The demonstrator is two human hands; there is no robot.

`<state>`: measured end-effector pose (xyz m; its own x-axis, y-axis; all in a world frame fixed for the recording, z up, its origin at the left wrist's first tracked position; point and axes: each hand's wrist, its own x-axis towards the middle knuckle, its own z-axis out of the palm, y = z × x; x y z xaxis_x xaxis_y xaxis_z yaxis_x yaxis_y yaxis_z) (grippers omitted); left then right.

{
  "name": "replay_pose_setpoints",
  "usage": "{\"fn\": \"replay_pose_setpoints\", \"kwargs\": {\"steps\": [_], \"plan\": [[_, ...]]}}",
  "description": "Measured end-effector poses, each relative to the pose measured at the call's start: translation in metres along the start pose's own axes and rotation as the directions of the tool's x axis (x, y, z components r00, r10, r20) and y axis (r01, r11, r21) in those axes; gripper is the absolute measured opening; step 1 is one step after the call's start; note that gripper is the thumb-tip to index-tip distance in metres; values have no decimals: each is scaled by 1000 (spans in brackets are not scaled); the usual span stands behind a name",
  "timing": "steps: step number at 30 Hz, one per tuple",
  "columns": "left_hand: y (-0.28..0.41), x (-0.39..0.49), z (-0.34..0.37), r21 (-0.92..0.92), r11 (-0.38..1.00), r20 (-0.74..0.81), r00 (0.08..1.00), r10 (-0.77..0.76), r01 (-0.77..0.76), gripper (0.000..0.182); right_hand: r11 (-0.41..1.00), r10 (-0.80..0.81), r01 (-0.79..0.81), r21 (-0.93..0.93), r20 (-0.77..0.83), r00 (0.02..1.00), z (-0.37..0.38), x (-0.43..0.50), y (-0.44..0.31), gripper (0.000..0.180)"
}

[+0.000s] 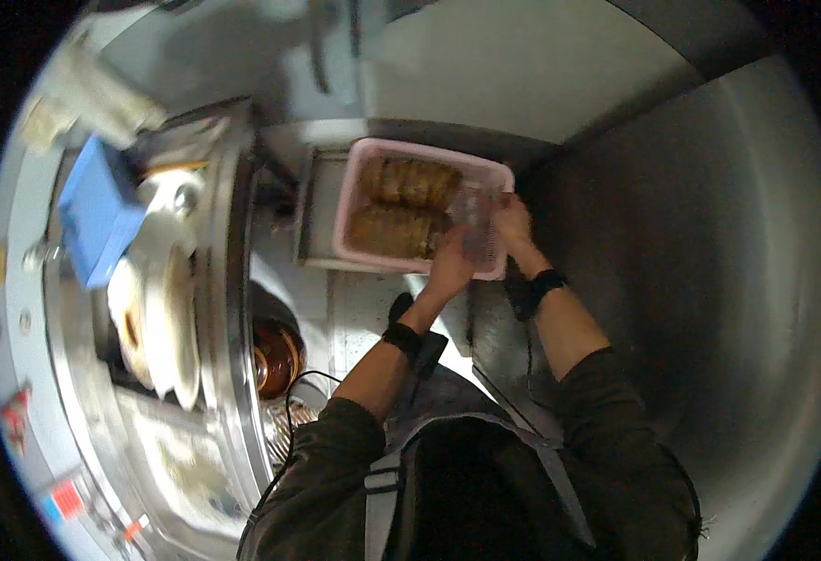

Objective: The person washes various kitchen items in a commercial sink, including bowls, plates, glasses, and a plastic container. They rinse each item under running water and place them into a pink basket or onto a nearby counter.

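Before me is a pink plastic basket holding two rows of brown, tightly lined-up items, too blurred to name. Towards its right end lies something clear and shiny, which looks like plastic packaging. My left hand reaches over the near rim, its fingertips at the near row and the clear plastic. At the right end of the basket, my right hand has its fingers by the rim and the same plastic. Motion blur hides how firmly either hand grips.
A metal tray or shelf sits beneath the basket. To my left runs a steel counter with a blue plastic container and white plates. A brown glazed jar stands below it. A dark metal panel rises on my right.
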<state>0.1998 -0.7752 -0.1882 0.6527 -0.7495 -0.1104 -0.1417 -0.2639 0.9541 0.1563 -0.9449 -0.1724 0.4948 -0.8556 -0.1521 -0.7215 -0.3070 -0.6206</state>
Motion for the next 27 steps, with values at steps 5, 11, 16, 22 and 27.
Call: {"fn": "replay_pose_setpoints", "kwargs": {"steps": [5,11,16,22,27], "plan": [[18,-143,-63,47,998,-266,963,-30,44,53,945,-220,248,213,-149,964,-6,-43,-31,30],[21,-340,-119,-101,950,-558,774,-299,294,50,539,-549,178,823,183,816,40,-142,-129,21],[24,-528,-144,-564,781,-521,619,-588,268,41,632,-692,285,720,360,626,58,-278,-198,26],[38,-705,-134,-662,713,-639,325,-698,231,45,465,-885,470,750,406,227,72,-435,-243,26],[36,-833,-116,-730,682,-680,155,-716,-52,35,310,-926,517,798,377,-25,78,-576,-269,24]]}}
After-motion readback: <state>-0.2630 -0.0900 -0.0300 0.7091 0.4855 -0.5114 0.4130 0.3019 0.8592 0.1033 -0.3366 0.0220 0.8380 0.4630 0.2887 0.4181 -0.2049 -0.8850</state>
